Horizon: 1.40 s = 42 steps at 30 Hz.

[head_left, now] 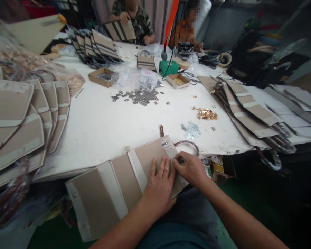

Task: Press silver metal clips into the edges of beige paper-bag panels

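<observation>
A beige bag panel (124, 174) with pale cross strips lies slantwise over the table's near edge and my lap. Flat on it, fingers stretched out, rests my left hand (159, 185). My right hand (190, 167) is closed in a pinch at the panel's right end, beside the left fingertips; a small dark bit shows in its curl, too hidden to name. Just above it a small metal plate (165, 143) sits on a white patch. A brown handle (189, 142) loops out from the panel's far edge, and a brown strap tab (161, 130) sticks up there.
Stacked bag panels stand at left (10, 100) and right (248, 110). On the white table (101, 121) lie dark metal plates (142, 97), gold fittings (206, 113) and silvery plates (191, 130). Small boxes and a green device (168, 68) are beyond. Two people sit across.
</observation>
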Each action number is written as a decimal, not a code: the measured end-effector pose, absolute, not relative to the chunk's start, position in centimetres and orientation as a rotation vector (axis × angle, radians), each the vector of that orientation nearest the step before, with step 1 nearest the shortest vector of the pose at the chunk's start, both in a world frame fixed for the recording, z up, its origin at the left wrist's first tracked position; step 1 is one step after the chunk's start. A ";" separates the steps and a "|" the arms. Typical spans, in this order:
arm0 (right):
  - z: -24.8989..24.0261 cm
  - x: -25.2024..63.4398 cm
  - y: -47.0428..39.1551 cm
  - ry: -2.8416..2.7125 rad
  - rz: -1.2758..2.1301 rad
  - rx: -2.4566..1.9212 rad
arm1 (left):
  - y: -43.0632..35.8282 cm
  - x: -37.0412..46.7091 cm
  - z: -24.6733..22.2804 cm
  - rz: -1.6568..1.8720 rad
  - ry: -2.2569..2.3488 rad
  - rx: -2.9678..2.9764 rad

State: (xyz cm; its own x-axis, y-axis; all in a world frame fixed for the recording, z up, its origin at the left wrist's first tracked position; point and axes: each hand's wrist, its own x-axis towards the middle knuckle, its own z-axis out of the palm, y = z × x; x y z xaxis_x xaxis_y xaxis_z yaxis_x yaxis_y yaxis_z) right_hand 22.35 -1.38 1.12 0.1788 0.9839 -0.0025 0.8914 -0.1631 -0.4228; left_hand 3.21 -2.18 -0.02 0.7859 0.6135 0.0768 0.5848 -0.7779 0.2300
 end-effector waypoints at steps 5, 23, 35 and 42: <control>2.4 21.4 0.1 -1.772 0.383 -2.203 | -1.7 2.9 -1.8 0.450 1.009 2.909; 4.5 24.9 2.9 -1.649 0.504 -2.063 | -0.2 3.2 -9.0 0.753 1.104 3.147; 3.7 32.2 11.6 -1.856 0.216 -2.338 | -0.8 3.4 -7.4 0.708 1.099 3.059; 3.9 33.9 10.0 -1.796 0.173 -2.462 | -1.1 3.3 -6.0 0.617 1.067 3.018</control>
